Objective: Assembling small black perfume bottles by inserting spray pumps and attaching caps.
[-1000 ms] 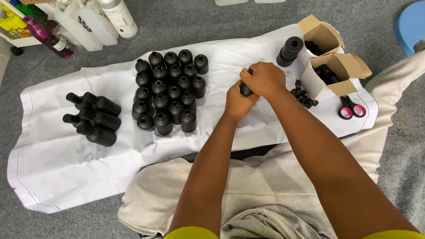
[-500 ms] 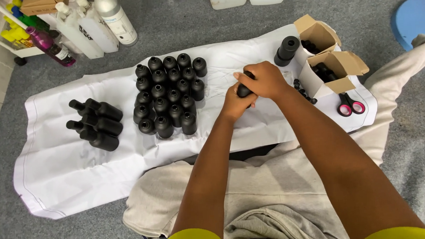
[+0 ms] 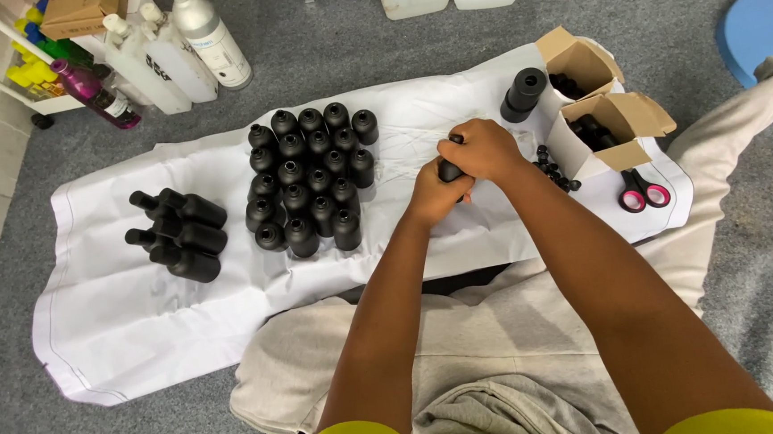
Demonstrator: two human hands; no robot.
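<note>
Both hands on one black bottle
Left hand (image 3: 434, 196) grips bottle (image 3: 449, 170) body upright; right hand (image 3: 483, 151) fingers closed over its top, right of bottle cluster (image 3: 313, 179).

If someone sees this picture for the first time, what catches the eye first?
Probably the two hands at the centre: the left hand and right hand both grip one small black bottle over the white sheet. Just left of them stands a dense block of upright black bottles; pink-handled scissors lie at the right.
</note>
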